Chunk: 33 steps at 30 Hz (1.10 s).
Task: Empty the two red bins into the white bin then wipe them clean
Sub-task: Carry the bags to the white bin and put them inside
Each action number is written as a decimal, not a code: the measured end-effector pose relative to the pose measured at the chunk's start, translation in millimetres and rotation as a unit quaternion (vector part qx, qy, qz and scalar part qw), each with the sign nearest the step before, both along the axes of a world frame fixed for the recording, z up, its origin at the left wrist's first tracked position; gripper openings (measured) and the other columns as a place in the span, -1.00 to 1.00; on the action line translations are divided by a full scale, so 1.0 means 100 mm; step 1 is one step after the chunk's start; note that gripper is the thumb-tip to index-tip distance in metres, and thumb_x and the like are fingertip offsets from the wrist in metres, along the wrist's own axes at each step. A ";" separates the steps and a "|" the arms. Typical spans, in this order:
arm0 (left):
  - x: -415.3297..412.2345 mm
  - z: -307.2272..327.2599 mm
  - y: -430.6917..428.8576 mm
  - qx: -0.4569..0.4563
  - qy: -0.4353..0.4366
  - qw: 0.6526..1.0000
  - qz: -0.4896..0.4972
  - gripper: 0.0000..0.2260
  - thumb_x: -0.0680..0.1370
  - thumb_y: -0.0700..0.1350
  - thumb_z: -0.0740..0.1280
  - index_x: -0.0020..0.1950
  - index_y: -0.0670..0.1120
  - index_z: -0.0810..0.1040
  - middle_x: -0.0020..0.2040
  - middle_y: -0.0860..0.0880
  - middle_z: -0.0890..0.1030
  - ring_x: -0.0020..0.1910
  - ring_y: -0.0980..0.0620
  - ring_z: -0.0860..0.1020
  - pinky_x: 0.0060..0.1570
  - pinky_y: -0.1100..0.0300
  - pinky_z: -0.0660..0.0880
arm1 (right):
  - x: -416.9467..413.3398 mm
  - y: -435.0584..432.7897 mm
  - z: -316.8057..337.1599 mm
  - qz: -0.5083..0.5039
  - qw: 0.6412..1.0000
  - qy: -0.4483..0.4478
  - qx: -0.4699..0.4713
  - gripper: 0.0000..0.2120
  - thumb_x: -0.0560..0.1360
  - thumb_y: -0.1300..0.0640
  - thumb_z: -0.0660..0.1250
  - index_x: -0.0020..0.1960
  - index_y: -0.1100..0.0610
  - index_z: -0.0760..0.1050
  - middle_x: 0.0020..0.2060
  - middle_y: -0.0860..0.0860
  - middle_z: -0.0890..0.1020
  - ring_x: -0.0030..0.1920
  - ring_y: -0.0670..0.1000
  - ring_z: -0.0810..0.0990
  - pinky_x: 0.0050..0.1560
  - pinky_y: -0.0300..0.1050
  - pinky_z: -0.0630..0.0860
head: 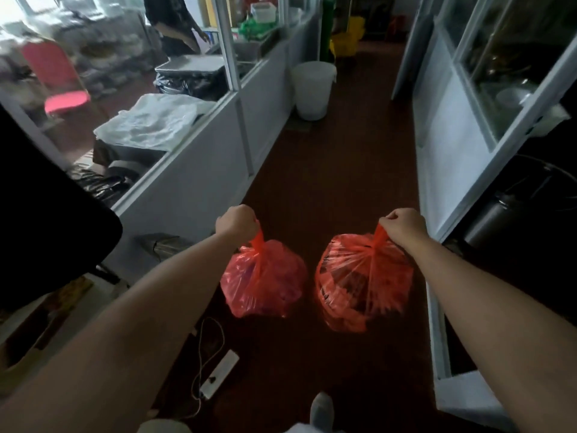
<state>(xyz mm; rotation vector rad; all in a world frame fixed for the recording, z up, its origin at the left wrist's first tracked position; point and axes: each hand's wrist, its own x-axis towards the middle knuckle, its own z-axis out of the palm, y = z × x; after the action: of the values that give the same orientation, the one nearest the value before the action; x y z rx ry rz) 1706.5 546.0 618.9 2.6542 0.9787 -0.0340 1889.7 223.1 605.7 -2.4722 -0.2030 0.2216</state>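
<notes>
Two full red bags carried along a corridor, one in each of the hands, with the white bin ahead.

At 6 o'clock a pale shoe (pixel 321 407) shows over the dark floor (pixel 327 182), and at 7 o'clock a white power strip (pixel 220 373) lies with its cord looped beside it. Further out, the left hand (pixel 235 221) is curled tight round the gathered neck of the left red bag (pixel 265 279), which hangs below it toward 7 o'clock. The right hand (pixel 402 225) clutches the twisted neck of the right red bag (pixel 362 282) toward 5 o'clock. The bags hang near each other without touching. Far off at 12 o'clock the white bin (pixel 313 89) stands on the floor against the left partition, with a yellow mop bucket (pixel 348 39) beyond it.
</notes>
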 end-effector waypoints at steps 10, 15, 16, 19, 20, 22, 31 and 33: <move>2.08 0.18 0.80 -0.023 -0.042 0.999 0.025 -0.83 0.54 -0.07 0.33 -0.26 0.06 0.55 -0.19 0.02 0.62 -0.24 0.00 0.61 -0.15 0.09 0.61 | 2.20 0.87 0.11 -0.033 0.999 -0.005 0.032 -0.86 0.48 0.06 0.40 -0.21 0.10 0.60 -0.25 0.03 0.62 -0.16 0.07 0.55 -0.10 -0.15 0.37; 3.22 0.13 1.36 -0.038 -0.038 0.999 0.001 -0.87 0.51 -0.08 0.31 -0.24 0.07 0.55 -0.12 -0.01 0.62 -0.14 -0.07 0.61 -0.02 0.01 0.63 | 3.30 1.40 0.07 -0.068 0.996 0.010 0.049 -0.83 0.49 0.07 0.38 -0.26 0.07 0.56 -0.26 0.01 0.62 -0.21 0.06 0.56 -0.18 -0.18 0.37; 3.47 0.11 1.49 -0.042 -0.035 0.999 -0.003 -0.87 0.51 -0.07 0.31 -0.25 0.07 0.53 -0.11 -0.02 0.62 -0.12 -0.09 0.61 0.00 0.00 0.62 | 3.53 1.53 0.07 -0.071 0.996 0.014 0.052 -0.83 0.50 0.06 0.38 -0.25 0.06 0.56 -0.27 0.00 0.61 -0.23 0.04 0.57 -0.24 -0.19 0.35; 4.16 0.06 1.85 -0.064 -0.030 0.997 -0.012 -0.89 0.52 -0.06 0.33 -0.21 0.05 0.57 -0.10 -0.03 0.62 -0.05 -0.11 0.64 0.05 -0.04 0.62 | 4.19 1.89 0.12 -0.080 0.995 0.013 0.049 -0.84 0.51 0.05 0.38 -0.23 0.07 0.57 -0.30 -0.03 0.59 -0.30 -0.03 0.53 -0.30 -0.22 0.32; 4.40 0.05 1.97 -0.074 -0.029 0.997 -0.014 -0.90 0.52 -0.06 0.34 -0.18 0.04 0.60 -0.09 -0.04 0.64 -0.04 -0.11 0.65 0.05 -0.04 0.63 | 4.41 2.01 0.13 -0.085 0.995 0.009 0.049 -0.84 0.50 0.05 0.38 -0.23 0.07 0.57 -0.28 -0.01 0.61 -0.26 0.00 0.54 -0.23 -0.20 0.35; 4.86 0.05 2.18 -0.080 -0.027 0.996 -0.026 -0.90 0.53 -0.06 0.34 -0.17 0.05 0.61 -0.06 -0.04 0.67 -0.03 -0.10 0.65 0.06 -0.04 0.63 | 4.84 2.24 0.14 -0.092 0.994 0.004 0.057 -0.82 0.49 0.05 0.39 -0.27 0.08 0.56 -0.26 0.02 0.62 -0.19 0.05 0.56 -0.14 -0.17 0.37; 6.91 -0.21 2.94 -0.080 -0.028 0.996 -0.014 -0.86 0.54 -0.03 0.33 -0.11 -0.01 0.66 -0.12 -0.04 0.66 -0.13 -0.10 0.66 -0.01 -0.04 0.65 | 6.79 3.03 -0.14 -0.119 0.989 0.031 0.082 -0.74 0.45 0.01 0.38 -0.38 0.08 0.52 -0.32 0.05 0.62 -0.18 0.09 0.58 -0.13 -0.13 0.45; 7.40 -0.31 3.10 -0.069 -0.022 0.997 -0.005 -0.86 0.55 -0.04 0.33 -0.18 0.00 0.63 -0.13 -0.04 0.65 -0.13 -0.10 0.64 -0.01 -0.02 0.64 | 7.27 3.20 -0.25 -0.115 0.989 0.044 0.078 -0.76 0.43 0.02 0.38 -0.37 0.10 0.54 -0.37 0.03 0.61 -0.23 0.09 0.59 -0.16 -0.14 0.45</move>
<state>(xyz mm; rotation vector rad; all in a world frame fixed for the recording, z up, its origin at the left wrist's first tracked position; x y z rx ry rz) 2446.7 856.3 587.6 2.5234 0.9135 -0.0433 2616.5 542.7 581.2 -2.3010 0.0985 0.2060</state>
